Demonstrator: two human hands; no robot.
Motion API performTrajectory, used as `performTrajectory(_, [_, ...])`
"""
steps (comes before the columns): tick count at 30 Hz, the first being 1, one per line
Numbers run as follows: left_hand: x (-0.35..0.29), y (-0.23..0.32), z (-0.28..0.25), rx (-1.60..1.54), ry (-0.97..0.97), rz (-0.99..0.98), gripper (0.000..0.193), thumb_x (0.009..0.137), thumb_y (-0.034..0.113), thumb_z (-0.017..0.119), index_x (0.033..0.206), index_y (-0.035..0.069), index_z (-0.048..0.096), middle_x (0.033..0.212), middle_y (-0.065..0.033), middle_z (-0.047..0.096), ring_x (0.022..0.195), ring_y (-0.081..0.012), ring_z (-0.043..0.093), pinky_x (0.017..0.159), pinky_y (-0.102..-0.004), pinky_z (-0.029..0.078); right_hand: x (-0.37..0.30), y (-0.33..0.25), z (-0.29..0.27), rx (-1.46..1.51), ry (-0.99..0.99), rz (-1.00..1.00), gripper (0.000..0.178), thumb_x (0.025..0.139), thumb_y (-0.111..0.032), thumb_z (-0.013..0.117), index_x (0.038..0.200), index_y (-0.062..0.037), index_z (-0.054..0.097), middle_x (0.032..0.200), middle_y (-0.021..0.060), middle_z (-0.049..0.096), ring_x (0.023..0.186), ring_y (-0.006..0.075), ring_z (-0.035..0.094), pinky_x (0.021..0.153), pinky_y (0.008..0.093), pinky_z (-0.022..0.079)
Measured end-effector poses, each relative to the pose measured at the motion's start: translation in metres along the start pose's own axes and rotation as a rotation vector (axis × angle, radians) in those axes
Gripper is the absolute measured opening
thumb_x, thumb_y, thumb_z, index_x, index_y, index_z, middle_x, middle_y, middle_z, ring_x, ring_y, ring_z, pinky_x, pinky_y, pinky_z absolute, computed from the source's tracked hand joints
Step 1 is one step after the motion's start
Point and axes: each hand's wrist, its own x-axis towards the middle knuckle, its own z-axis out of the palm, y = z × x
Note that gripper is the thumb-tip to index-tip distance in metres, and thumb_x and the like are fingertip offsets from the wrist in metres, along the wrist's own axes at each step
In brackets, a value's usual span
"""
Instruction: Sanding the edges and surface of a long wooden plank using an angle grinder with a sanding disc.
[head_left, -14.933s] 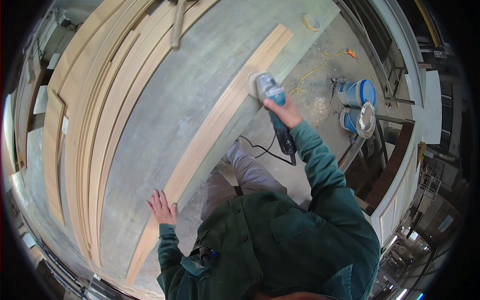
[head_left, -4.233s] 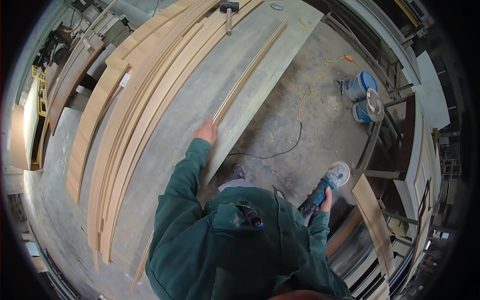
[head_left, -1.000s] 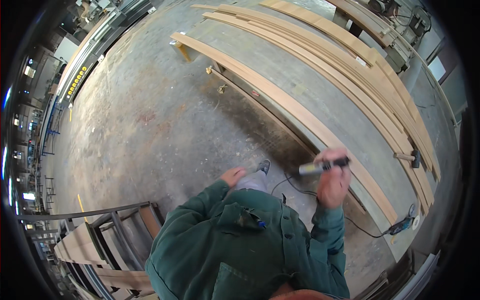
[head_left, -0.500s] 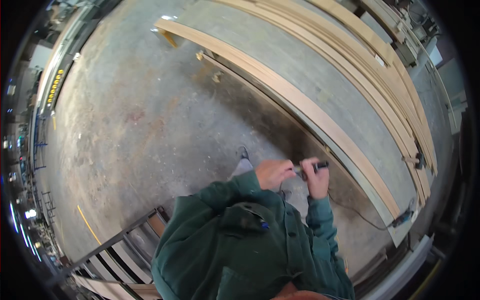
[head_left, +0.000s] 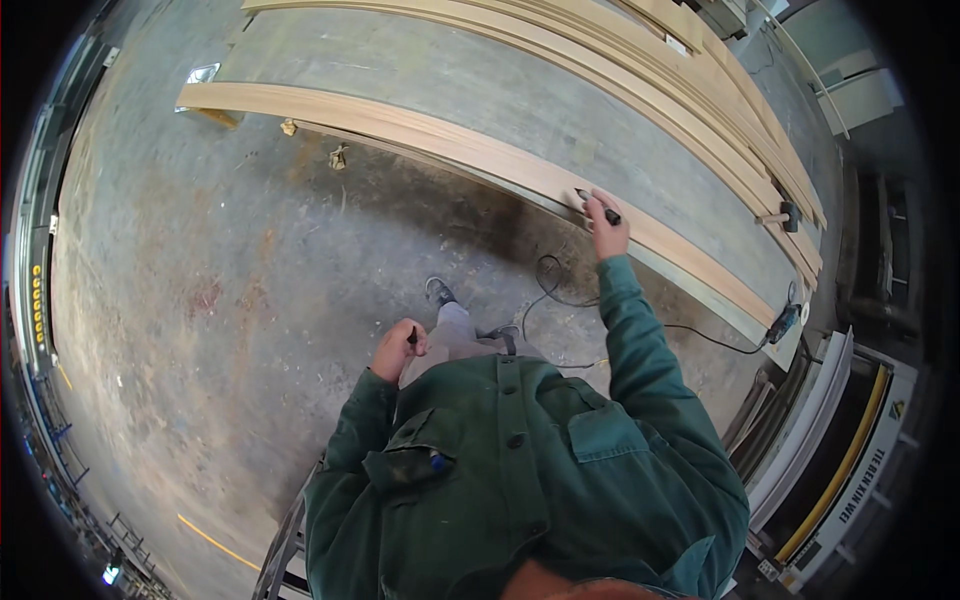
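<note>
The long wooden board (head_left: 450, 138) lies along the near edge of the grey counter (head_left: 500, 100). The right hand (head_left: 606, 230) is over the board, a bit right of its middle, with its fingers closed around a black marker (head_left: 611, 216). The marker tip points at the top of the board, but I can't tell if it touches the wood. The left hand (head_left: 397, 352) is on the near side of the board, well apart from it, curled around a small dark thing (head_left: 412, 336) that looks like the marker's cap. To make a good mark, I think it's best to rest the side of the right hand on the board so the tip doesn't wobble. Press softly and make one short, neat line. The left hand should hang on to that little dark thing so it doesn't get lost. The power tool (head_left: 785, 322) sits by the board's right end, and its cord (head_left: 700, 333) hangs on the near side, so don't tug it with a sleeve or a foot.
</note>
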Motion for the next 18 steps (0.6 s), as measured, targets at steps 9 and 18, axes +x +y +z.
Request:
performTrajectory(9, [0.008, 0.059, 0.032, 0.237, -0.001, 0.131, 0.03, 0.102, 0.027, 0.044, 0.101, 0.001, 0.058, 0.074, -0.002, 0.053, 0.07, -0.0103, 0.051, 0.067, -0.0253, 0.044, -0.006, 0.022, 0.029, -0.301, 0.063, -0.259, 0.031, 0.085, -0.023, 0.07, 0.11, -0.006, 0.068, 0.106, 0.0162, 0.068, 0.098, 0.0277, 0.065, 0.088, 0.0335, 0.048])
performTrajectory(18, [0.086, 0.127, 0.09, 0.335, -0.102, 0.216, 0.015, 0.095, 0.009, 0.057, 0.106, 0.0, 0.052, 0.083, -0.0047, 0.059, 0.076, -0.0121, 0.059, 0.07, -0.0268, 0.049, -0.001, -0.01, 0.014, -0.383, 0.072, -0.141, 0.023, 0.082, -0.022, 0.07, 0.099, -0.0067, 0.07, 0.095, 0.0146, 0.069, 0.087, 0.0263, 0.066, 0.081, 0.0339, 0.05])
